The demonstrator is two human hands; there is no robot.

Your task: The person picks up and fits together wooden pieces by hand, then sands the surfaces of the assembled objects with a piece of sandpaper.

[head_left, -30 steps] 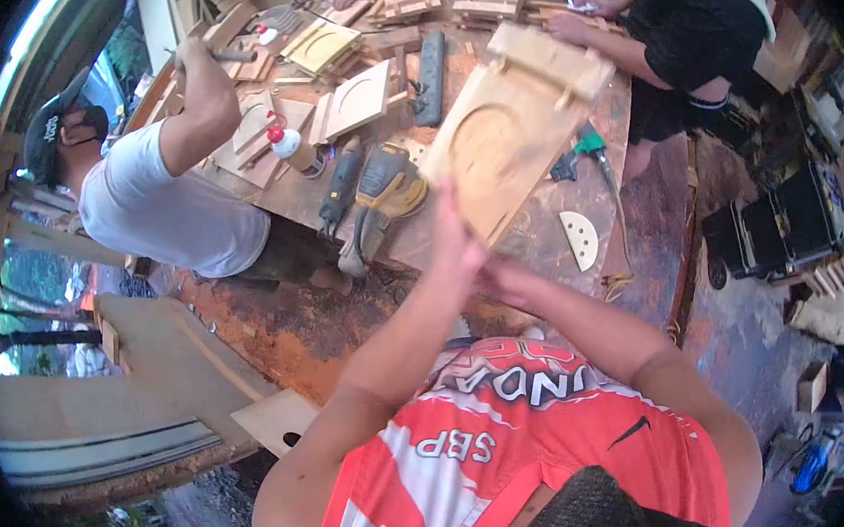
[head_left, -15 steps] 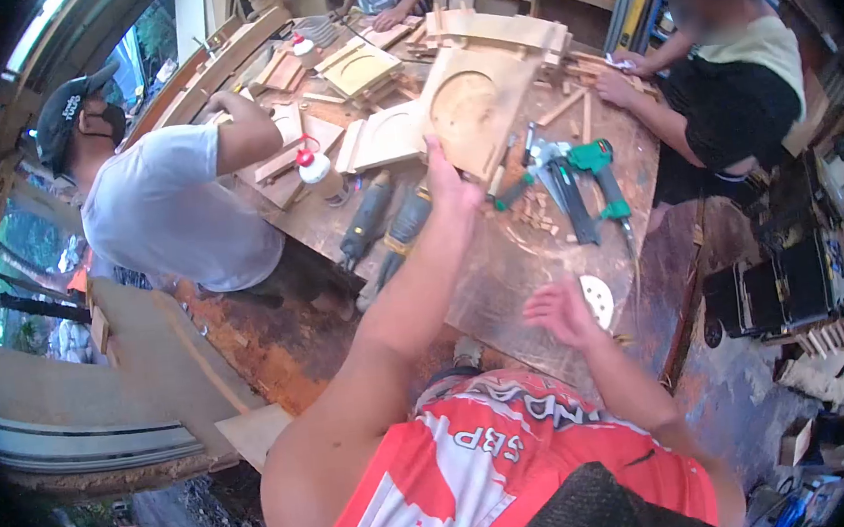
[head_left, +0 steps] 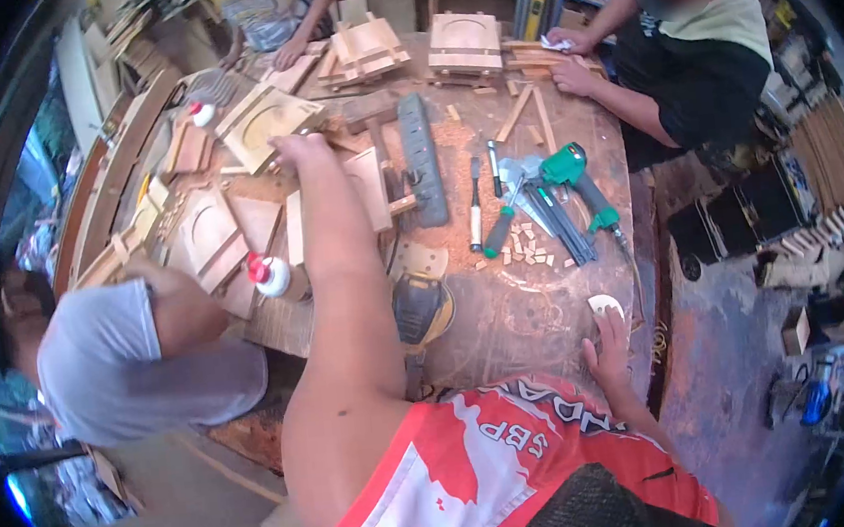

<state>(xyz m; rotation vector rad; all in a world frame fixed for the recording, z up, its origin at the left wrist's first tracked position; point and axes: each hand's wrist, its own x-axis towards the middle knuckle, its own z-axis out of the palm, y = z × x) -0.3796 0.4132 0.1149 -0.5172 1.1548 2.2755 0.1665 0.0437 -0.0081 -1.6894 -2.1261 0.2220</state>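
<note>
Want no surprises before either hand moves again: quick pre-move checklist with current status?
1. Left hand at the recessed wooden panel: ok.
2. Left grip closed securely on it: cannot tell.
3. Right hand touch-free of the perforated disc: cannot tell, fingers overlap it.
4. Green power tool away from both hands: ok.
5. Bench free of loose scraps: not ok, scattered beside that tool.

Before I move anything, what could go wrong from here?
Pulling the left hand back from the pale wooden panel could tip the white bottle with the red cap, close beside that arm. The cream perforated disc by the right hand could slide off the edge of the table if nudged. A board set down on the small loose wooden blocks might rock.
</note>
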